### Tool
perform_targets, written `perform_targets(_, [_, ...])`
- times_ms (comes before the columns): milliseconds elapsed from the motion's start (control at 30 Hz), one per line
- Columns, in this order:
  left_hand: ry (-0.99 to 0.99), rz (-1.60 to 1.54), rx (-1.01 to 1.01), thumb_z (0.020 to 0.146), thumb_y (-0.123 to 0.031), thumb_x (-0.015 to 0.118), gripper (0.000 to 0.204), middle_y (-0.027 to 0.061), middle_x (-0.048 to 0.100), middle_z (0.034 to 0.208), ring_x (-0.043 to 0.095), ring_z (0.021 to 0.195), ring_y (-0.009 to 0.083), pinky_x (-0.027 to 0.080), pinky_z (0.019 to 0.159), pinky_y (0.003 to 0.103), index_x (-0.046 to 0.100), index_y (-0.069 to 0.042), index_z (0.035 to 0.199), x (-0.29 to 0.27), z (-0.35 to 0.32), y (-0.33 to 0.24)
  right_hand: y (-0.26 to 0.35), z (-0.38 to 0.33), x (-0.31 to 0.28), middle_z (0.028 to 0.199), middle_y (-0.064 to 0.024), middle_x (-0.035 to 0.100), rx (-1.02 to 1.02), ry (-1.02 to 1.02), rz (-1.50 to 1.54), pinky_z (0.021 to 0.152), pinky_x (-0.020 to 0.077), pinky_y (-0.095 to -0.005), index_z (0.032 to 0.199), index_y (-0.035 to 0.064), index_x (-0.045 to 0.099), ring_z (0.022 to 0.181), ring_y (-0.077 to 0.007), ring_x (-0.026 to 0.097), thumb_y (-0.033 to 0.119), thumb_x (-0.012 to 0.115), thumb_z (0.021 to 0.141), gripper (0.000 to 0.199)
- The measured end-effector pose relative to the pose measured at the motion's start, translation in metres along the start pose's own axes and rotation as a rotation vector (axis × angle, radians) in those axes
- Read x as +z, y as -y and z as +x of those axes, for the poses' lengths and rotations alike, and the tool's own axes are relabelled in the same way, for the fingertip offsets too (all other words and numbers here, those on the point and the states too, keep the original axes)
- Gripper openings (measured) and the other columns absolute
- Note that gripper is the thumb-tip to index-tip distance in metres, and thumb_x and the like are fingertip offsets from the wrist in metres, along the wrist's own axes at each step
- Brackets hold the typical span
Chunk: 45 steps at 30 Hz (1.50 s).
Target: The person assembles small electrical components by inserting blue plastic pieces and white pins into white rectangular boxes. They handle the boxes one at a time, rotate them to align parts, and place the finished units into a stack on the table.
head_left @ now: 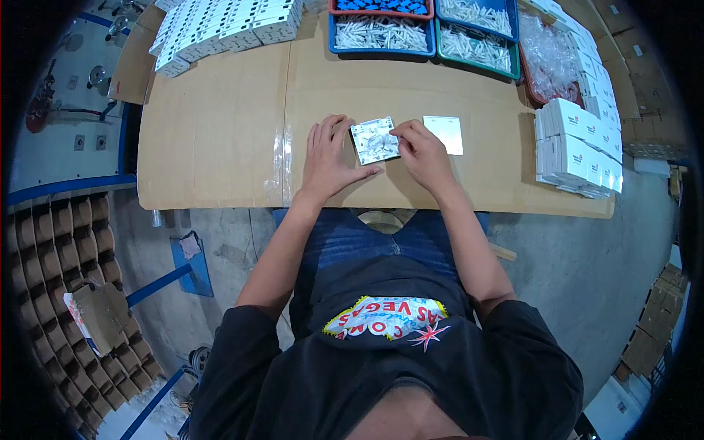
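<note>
Tabletop [220, 132]: cardboard-covered; stacks of white boxes [579, 147] at right edge; trays of small parts [381, 33] along far edge
Square plate [375, 140]: near the front edge, middle; second white plate [444, 135] just beside it
Left hand [328, 158]: flat, fingers spread, touching plate's left side
Right hand [424, 154]: fingers pinched on plate's right edge

Cardboard-topped table [220, 132] with parts laid out

At centre lies a square switch plate [375, 140] with a white square plate [444, 135] just beside it at 3 o'clock; trays of small parts [422, 33] sit at 12, white boxes [220, 29] at 11, stacked white boxes [579, 150] at 3.
</note>
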<state>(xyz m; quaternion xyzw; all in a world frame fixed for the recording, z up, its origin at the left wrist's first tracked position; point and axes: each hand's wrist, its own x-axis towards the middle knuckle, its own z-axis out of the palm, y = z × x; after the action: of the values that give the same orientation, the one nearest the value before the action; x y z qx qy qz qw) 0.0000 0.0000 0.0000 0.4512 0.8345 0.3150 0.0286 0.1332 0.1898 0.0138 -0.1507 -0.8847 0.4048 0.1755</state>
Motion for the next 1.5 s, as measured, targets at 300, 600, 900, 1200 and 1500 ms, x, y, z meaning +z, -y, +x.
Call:
perform_targets(300, [-0.052, 0.043, -0.004, 0.063, -0.058, 0.09, 0.098, 0.0185, 0.052, 0.139, 0.047, 0.135, 0.0387, 0.03, 0.119, 0.057, 0.055, -0.003, 0.136, 0.004, 0.003, 0.002, -0.001, 0.025, -0.003, 0.1, -0.0093, 0.069, 0.061, -0.057, 0.089, 0.07, 0.0546, -0.0335, 0.105, 0.0023, 0.073, 0.079, -0.0244, 0.068, 0.002, 0.063, 0.093, 0.015])
perform_targets(600, [0.009, 0.058, -0.046, 0.066, -0.064, 0.085, 0.102, 0.0199, 0.048, 0.144, 0.04, 0.142, 0.0366, 0.025, 0.12, 0.056, 0.053, -0.002, 0.14, -0.003, 0.007, -0.002, -0.031, 0.151, -0.019, 0.104, -0.0149, 0.069, -0.197, -0.208, -0.121, 0.082, 0.0552, -0.0432, 0.11, 0.0058, 0.072, 0.091, -0.034, 0.07, 0.008, 0.066, 0.09, 0.021])
perform_targets(900, [0.037, 0.068, -0.067, 0.068, -0.068, 0.082, 0.103, 0.0178, 0.048, 0.145, 0.039, 0.144, 0.0348, 0.024, 0.121, 0.054, 0.053, 0.0, 0.14, -0.009, 0.013, -0.005, -0.051, 0.388, -0.062, 0.108, -0.0145, 0.074, -0.2, -0.415, -0.474, 0.087, 0.0554, -0.049, 0.114, 0.0091, 0.073, 0.101, -0.0366, 0.07, 0.021, 0.065, 0.096, 0.023])
perform_targets(1200, [0.078, 0.057, -0.091, 0.074, -0.072, 0.077, 0.103, 0.0183, 0.047, 0.146, 0.038, 0.144, 0.0354, 0.024, 0.122, 0.053, 0.051, 0.001, 0.142, -0.014, 0.014, -0.006, -0.073, 0.51, -0.062, 0.127, -0.0149, 0.064, -0.124, -0.317, -0.824, 0.099, 0.0501, -0.0561, 0.126, 0.0109, 0.067, 0.124, -0.0354, 0.059, 0.029, 0.062, 0.098, 0.034])
perform_targets(1500, [0.084, 0.04, -0.094, 0.076, -0.073, 0.074, 0.102, 0.0188, 0.047, 0.147, 0.039, 0.145, 0.0352, 0.022, 0.122, 0.055, 0.051, 0.001, 0.143, -0.014, 0.015, -0.003, -0.094, 0.524, -0.062, 0.116, -0.0163, 0.07, -0.051, -0.383, -0.447, 0.094, 0.0543, -0.0479, 0.12, 0.0113, 0.069, 0.11, -0.0336, 0.068, 0.022, 0.074, 0.09, 0.032])
